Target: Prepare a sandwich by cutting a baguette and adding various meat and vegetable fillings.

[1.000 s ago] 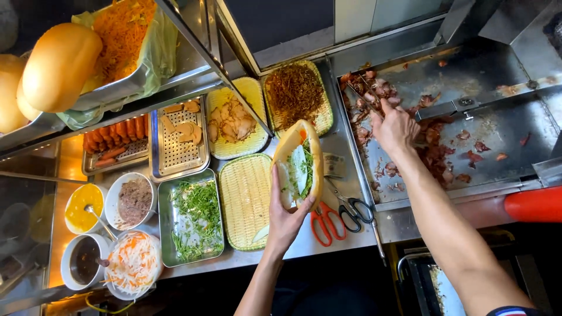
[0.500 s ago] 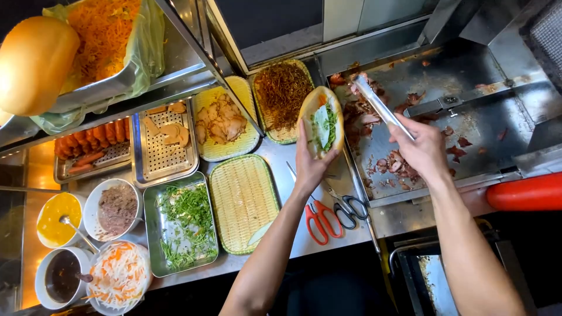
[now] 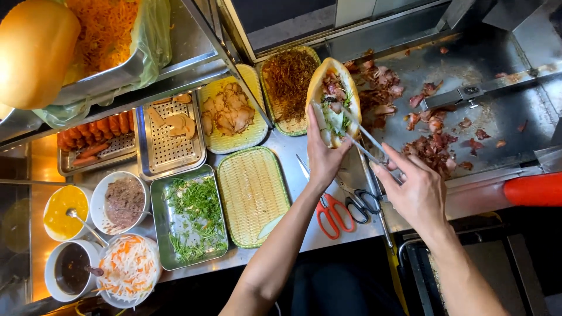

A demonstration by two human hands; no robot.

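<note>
Bread held open sits at the centre of things: the left hand [image 3: 325,158] is wrapped around a split baguette sandwich [image 3: 332,99], fingers curled along its near side, holding it just above the near edge of the griddle [image 3: 497,117]. The right hand [image 3: 413,190] pinches a pair of metal tongs [image 3: 363,143], their tips pressed into the filling, where chopped meat and greens already show.

Spillage looks like the main risk. The roll is tilted and well loaded, so a hard push from the tongs could force filling out of the far end or split the crust. The hot plate lies just beneath, and a loosened grip might drop the whole roll among the chopped meat [image 3: 436,149] lying there.

Red-handled scissors [image 3: 336,208] lie on the counter directly under the two wrists, close enough to be knocked. Left of them are an empty woven tray [image 3: 252,196], a steel tray of herbs [image 3: 193,216], and bowls of pickled carrot and radish [image 3: 129,269], dark sauce [image 3: 73,269], yellow sauce [image 3: 64,205] and pâté [image 3: 123,202]. Farther off are trays of sliced pork [image 3: 231,117] and shredded dried meat [image 3: 287,76], a slanted metal rail crossing between them.
</note>
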